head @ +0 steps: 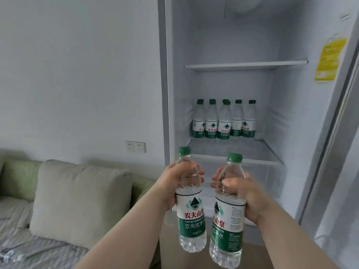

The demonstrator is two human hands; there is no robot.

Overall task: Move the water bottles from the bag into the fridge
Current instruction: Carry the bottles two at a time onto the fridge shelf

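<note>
A green-capped water bottle (190, 214) was gripped upright by the left hand (173, 184), with fingers curled round its shoulder. A second water bottle (227, 224), just beside it, was gripped likewise by the right hand (247, 198). Beyond and above both hands, a row of bottles (223, 123) was seen standing on a fridge shelf (242, 152).

Fridge (233, 41): ahead of you; sofa (19, 171) to its left
Shelf (233, 150): row of bottles (223, 123) at its back
Nearest you: left bottle (191, 210) beside right bottle (228, 220), before the shelf
</note>
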